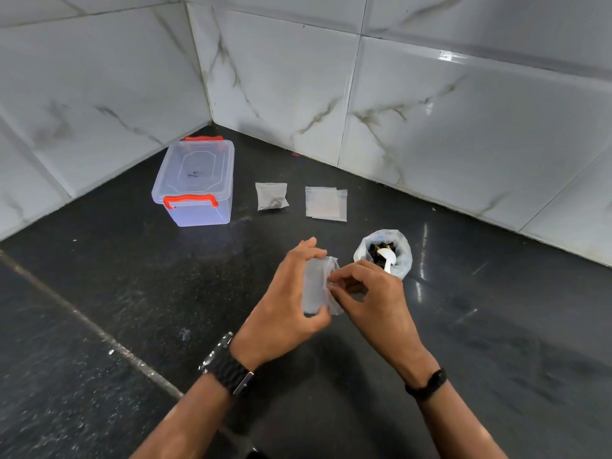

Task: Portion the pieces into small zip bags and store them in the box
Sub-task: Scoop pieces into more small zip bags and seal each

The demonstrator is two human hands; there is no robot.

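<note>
Above the dark counter, my left hand (291,303) grips a small clear zip bag (316,286) from its left side. My right hand (367,293) pinches the bag's right edge with thumb and fingertips. Just behind my right hand stands a rolled-down plastic bag of dark pieces (384,251) with a white spoon (388,258) in it. Farther back lie a filled zip bag (272,196) holding a few dark pieces and a small stack of flat zip bags (326,203). The clear storage box (197,183) with orange latches sits at the back left, lid on.
White marble-look tiled walls (430,111) meet in a corner behind the box. The black stone counter (116,276) has a pale seam running diagonally at the left. I wear a watch on my left wrist and a dark band on my right.
</note>
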